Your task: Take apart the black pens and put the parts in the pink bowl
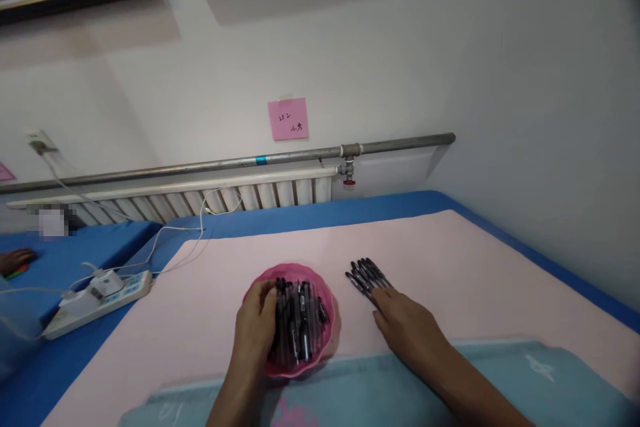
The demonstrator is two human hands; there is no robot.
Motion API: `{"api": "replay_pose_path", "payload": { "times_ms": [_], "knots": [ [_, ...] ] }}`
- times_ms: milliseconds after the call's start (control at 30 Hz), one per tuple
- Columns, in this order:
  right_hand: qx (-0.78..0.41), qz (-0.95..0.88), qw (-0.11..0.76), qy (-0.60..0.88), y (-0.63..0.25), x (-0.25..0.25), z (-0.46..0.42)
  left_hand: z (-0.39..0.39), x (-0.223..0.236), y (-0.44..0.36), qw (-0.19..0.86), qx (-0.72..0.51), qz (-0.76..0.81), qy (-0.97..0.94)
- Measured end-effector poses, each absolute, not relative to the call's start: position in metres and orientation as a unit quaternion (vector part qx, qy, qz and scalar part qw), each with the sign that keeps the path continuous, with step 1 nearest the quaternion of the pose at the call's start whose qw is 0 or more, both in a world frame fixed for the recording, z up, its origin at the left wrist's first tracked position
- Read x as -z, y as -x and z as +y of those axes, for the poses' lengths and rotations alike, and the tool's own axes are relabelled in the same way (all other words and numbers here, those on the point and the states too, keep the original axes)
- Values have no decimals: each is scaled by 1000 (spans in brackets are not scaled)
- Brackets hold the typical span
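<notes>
A pink scalloped bowl [327,340] holds many clear-barrelled pens [300,323] with black caps. My left hand [256,323] reaches over the bowl's left rim, thumb and fingers bent together against the pens at that side. What lies between those fingertips is hidden. To the right of the bowl, several black-capped pens [367,273] lie side by side in a slight fan over the pink table cover. My right hand [407,323] is closed over their near ends, capped ends pointing away from me.
Pink cover [450,267] lies on a blue table [400,203], with a teal cloth [380,387] along the near side. At left are a power strip [100,303] with plugs and white cables. Another person's hand [17,260] rests farther left. A radiator [260,193] stands behind.
</notes>
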State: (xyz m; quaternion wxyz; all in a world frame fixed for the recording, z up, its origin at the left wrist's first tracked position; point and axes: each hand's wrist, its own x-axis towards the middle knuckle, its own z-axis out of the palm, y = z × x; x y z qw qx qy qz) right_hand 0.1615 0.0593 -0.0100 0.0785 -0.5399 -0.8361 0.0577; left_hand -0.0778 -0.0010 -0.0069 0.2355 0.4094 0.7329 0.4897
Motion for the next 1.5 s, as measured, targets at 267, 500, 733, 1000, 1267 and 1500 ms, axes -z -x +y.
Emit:
{"api": "replay_pose_path", "payload": {
  "times_ms": [267, 500, 733, 1000, 1267, 1500],
  "knots": [
    [-16, -834, 23, 551, -160, 4, 55, -11, -3, 67, 131, -289, 795, -517],
    [-60, -823, -8, 565, -159, 7, 56, -14, 2, 60, 115, -235, 813, -521],
    [-130, -814, 56, 564, -159, -8, 54, -10, 3, 63, 112, -247, 816, -510],
    [-625, -664, 144, 383, -140, -23, 26, -8, -8, 38, 532, -561, 549, -318],
    [-664, -660, 84, 342, -132, -19, 15, -4, -15, 63, 480, -720, 464, -190],
    [-678, -633, 109, 358, -135, -22, 21, -8, -22, 71, 538, -683, 456, -191]
  ]
}}
